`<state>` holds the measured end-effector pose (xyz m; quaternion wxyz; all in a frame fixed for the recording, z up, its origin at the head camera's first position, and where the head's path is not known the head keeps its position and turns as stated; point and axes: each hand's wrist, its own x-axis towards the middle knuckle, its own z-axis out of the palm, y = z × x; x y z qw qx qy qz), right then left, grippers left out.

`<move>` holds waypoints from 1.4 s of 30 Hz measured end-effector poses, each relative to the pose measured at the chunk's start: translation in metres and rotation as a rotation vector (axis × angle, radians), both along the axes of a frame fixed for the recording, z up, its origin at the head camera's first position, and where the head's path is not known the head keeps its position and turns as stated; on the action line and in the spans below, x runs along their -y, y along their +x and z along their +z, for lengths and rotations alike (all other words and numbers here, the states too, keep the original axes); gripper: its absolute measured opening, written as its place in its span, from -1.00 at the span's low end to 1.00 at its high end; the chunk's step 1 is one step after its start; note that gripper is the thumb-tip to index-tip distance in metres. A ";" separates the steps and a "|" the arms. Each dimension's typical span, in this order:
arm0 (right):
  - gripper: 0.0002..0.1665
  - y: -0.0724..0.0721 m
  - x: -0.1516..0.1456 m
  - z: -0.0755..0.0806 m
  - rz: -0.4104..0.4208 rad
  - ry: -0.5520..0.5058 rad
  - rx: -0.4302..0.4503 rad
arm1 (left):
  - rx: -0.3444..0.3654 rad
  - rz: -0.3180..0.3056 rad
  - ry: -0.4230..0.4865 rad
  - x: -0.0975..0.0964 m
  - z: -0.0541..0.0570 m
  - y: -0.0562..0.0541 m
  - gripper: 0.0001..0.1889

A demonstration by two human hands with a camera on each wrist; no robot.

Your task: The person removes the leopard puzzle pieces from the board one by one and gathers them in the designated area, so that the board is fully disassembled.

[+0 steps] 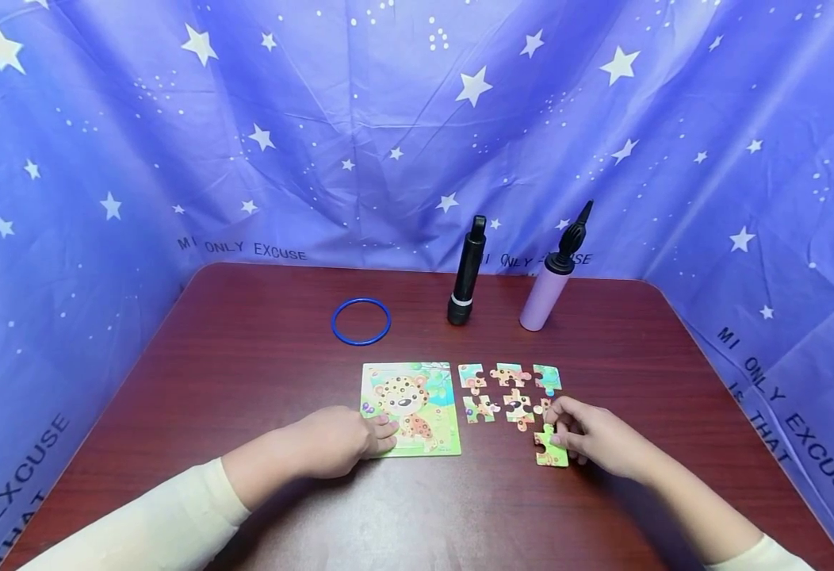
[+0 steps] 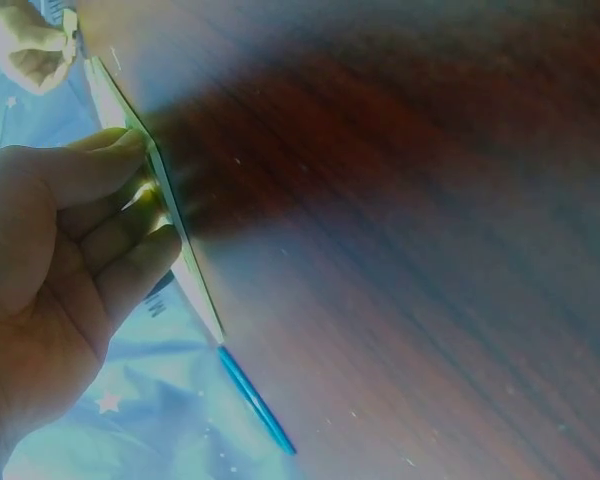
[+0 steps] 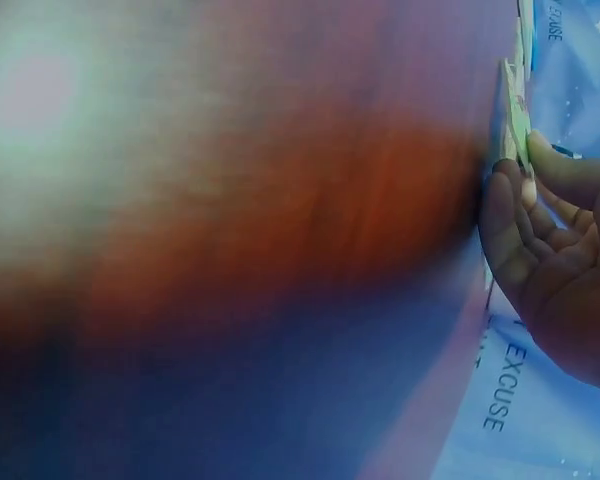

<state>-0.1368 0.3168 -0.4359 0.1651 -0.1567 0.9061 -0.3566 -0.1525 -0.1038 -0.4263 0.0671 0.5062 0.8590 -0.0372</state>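
My left hand [image 1: 338,440] rests on the lower left corner of a square jigsaw board [image 1: 445,408] with a spotted cub picture. In the left wrist view its thumb [image 2: 100,170] lies by the board's edge. To the right, my right hand [image 1: 602,438] pinches a green puzzle piece [image 1: 554,455] between thumb and fingers. That piece is tilted near the lower right of several loose pieces, among them a spotted one [image 1: 510,374] and one with a dark nose [image 1: 518,406]. Another small piece [image 1: 545,406] is partly hidden behind the right fingers.
Behind the board lies a blue ring [image 1: 361,342]. A black flashlight-like cylinder [image 1: 467,274] and a purple hand pump [image 1: 547,297] stand farther back on the dark red table [image 1: 246,341]. A blue starry curtain [image 1: 360,159] surrounds the table's back and sides.
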 end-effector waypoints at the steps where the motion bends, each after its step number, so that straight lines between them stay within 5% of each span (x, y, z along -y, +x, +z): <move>1: -0.80 0.001 -0.002 -0.001 -0.011 0.019 -0.007 | -0.002 -0.002 0.001 0.000 0.000 0.000 -0.47; 11: -0.79 0.009 -0.002 -0.007 -0.058 0.269 -0.293 | -0.016 -0.008 0.001 0.000 -0.002 -0.001 -0.46; 19: -0.84 0.009 -0.003 -0.004 -0.080 0.239 -0.193 | 0.007 -0.003 0.001 -0.001 -0.003 -0.002 -0.46; 27: -0.85 -0.007 0.016 0.016 -0.097 0.172 -0.309 | 0.050 0.006 0.042 0.001 -0.004 -0.005 -0.49; 33: -0.72 -0.022 0.073 0.023 0.046 0.134 -0.286 | 0.050 -0.007 0.029 0.002 -0.005 -0.004 -0.51; 42: -0.52 -0.023 0.156 0.009 0.265 0.209 -0.261 | 0.037 -0.015 0.054 0.000 -0.005 -0.006 -0.50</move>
